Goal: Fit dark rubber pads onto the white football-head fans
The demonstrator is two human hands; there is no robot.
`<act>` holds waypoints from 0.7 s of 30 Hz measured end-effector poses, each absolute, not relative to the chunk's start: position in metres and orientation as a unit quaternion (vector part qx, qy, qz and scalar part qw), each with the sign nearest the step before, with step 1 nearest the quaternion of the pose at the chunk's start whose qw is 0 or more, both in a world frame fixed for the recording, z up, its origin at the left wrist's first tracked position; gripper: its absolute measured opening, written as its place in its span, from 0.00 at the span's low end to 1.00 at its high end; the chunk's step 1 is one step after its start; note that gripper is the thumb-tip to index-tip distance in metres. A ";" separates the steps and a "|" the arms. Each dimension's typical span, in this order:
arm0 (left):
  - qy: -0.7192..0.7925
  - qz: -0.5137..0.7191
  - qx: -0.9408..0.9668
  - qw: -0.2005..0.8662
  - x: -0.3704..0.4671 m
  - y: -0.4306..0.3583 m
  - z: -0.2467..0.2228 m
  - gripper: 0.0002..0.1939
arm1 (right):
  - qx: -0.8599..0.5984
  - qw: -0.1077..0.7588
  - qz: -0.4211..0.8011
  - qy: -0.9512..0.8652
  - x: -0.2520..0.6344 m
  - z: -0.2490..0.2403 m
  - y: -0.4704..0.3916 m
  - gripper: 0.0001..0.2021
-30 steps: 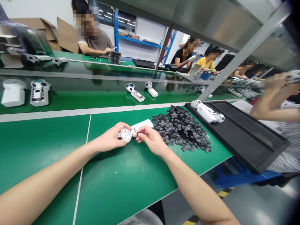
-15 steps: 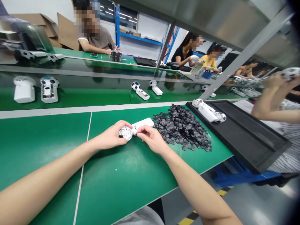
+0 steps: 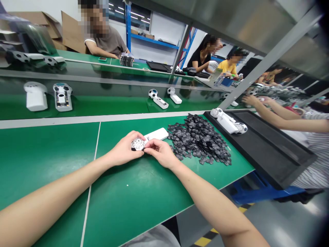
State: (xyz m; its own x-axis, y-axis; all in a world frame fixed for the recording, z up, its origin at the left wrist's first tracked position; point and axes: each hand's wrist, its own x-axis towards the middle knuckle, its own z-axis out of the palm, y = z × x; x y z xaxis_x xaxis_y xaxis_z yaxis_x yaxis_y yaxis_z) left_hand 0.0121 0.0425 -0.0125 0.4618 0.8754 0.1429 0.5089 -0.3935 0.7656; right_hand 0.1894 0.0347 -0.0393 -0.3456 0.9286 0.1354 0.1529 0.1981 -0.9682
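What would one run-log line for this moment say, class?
left hand: grips white fan at round head | right hand: fingers pinch at head | black parts pile: right of fan | black tray: two fans

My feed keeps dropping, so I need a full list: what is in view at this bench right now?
Handheld fan: one, white, on the green mat, held by both hands.
Small parts pile: one heap, dark grey, right of the held fan.
Tray: one, black, at the bench's right end.
Finished fans: two, white, at the tray's far corner.
Fans on the belt: four clearly seen, white, some open, on the belt beyond the mat.
Bench mat: green, under the hands.
Co-workers: several, across and to the right.
Left hand: grips the fan's round head.
Right hand: fingertips at the fan's head.
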 end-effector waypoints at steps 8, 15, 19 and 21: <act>0.434 0.331 0.782 0.301 0.020 0.041 -0.021 0.15 | -0.503 0.356 0.415 -0.669 0.189 -0.039 0.038 0.07; 0.442 0.334 0.774 0.306 0.015 0.046 -0.016 0.18 | -0.476 0.326 0.317 -0.753 0.193 -0.037 0.038 0.08; 0.511 0.360 0.750 0.216 -0.002 0.087 0.003 0.21 | -0.483 0.299 0.144 -0.810 0.213 -0.037 0.044 0.09; 0.548 0.377 0.728 0.167 -0.015 0.118 0.006 0.21 | -0.526 0.265 0.053 -0.806 0.228 -0.043 0.051 0.09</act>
